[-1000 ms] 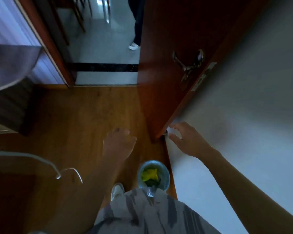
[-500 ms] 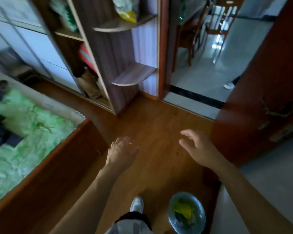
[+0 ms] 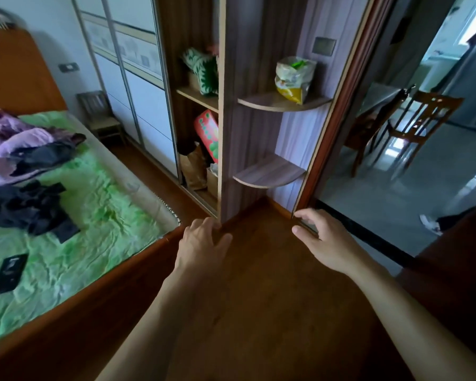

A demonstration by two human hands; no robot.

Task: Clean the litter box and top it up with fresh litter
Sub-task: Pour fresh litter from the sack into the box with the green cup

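Hands reaching out over wood floor [image 3: 259, 284], left hand [image 3: 201, 243] and right hand [image 3: 327, 240] both empty, fingers loosely spread, facing shelf [image 3: 270, 174] beside doorway [image 3: 382, 188].

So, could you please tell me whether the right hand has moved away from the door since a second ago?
Yes. The right hand, which was touching the door's edge, now hangs open in front of the doorway frame, holding nothing.

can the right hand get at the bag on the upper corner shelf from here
Probably yes, with a stretch. The right hand is empty and open, and the bag sits on an open-fronted shelf with nothing in front. It is well above the hand, though.
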